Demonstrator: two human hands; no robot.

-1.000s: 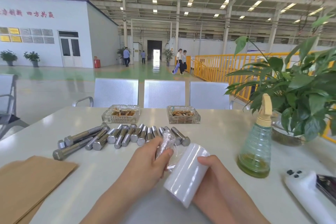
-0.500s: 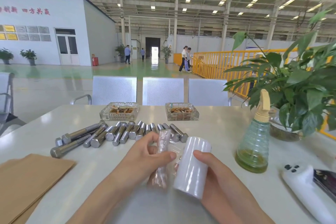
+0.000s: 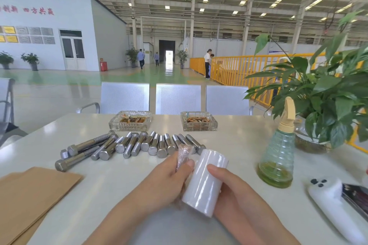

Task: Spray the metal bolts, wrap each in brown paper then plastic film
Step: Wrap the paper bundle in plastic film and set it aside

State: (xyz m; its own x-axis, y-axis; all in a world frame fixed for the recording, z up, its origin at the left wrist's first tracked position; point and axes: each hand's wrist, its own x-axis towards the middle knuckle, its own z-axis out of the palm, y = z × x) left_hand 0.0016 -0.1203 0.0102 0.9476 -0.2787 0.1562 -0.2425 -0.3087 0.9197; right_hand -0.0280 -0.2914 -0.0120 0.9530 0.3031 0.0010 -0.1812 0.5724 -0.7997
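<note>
Head view showed flat brown paper sheets (image 3: pixel 29 195) at the table's (image 3: pixel 239 145) left edge, then a row of loose grey steel hex bolts (image 3: pixel 139 144) awaiting wrapping. At centre, the left hand (image 3: pixel 165 181) gripped a bolt already sheathed in crinkled clear film (image 3: pixel 182 155), while the right hand (image 3: pixel 235 189) clasped the white roll of plastic film (image 3: pixel 205 182) close alongside, probably to feed film. Rightmost stood a green-tinted plastic spray bottle (image 3: pixel 277 157).
</note>
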